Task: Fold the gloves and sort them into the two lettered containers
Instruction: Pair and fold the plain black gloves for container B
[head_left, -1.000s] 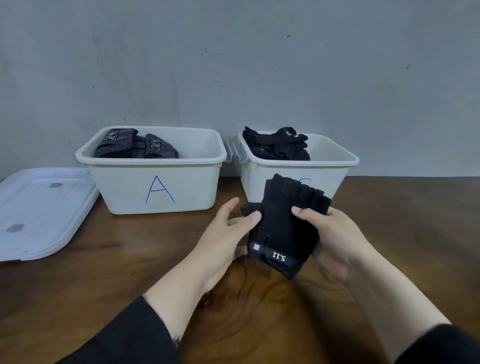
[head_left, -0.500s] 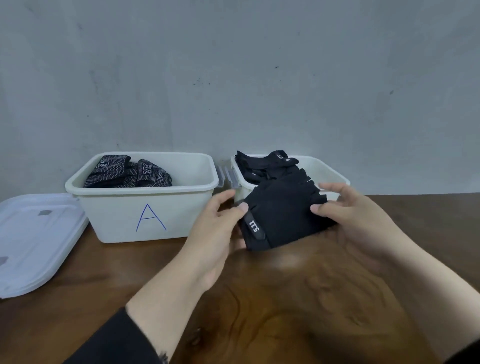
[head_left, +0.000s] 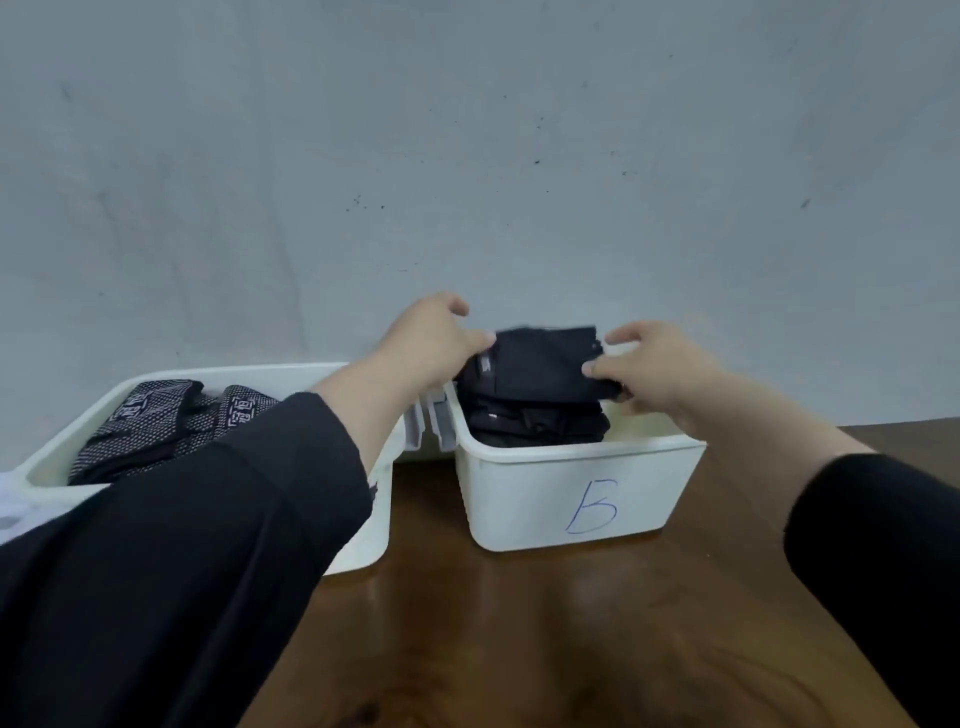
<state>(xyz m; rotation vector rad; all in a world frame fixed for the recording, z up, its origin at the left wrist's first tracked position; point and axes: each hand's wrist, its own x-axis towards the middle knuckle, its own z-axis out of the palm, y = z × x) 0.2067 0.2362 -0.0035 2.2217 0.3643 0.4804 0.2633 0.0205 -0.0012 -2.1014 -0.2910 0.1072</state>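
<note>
two white lettered containers stand side by side on the wooden table (head_left: 519, 623), landmark = container b (head_left: 587, 493), marked with a blue "b" on its front wall. container b holds a stack of plain black gloves (head_left: 535, 421); the exact count in the stack cannot be told, the layers blur together. above that stack, over container b's opening, a folded black glove (head_left: 540, 364) is held between both hands. left hand (head_left: 426, 345) grips its left edge, thumb on top and fingers curled behind; right hand (head_left: 654, 369) pinches its right edge between thumb and fingertips. whether the glove already touches the stack cannot be told. just left of container b, clip handles nearly touching, stands the second container (head_left: 363, 540); its letter is hidden behind the left sleeve (head_left: 208, 545). it holds two patterned black-and-white gloves (head_left: 171, 426), lying side by side against its left half. far left of container b, a sliver of a white lid (head_left: 8, 499) shows at the frame edge. behind container b rises a grey wall (head_left: 467, 156). counts: containers 2, patterned gloves 2, held glove 1, hands 2.
</note>
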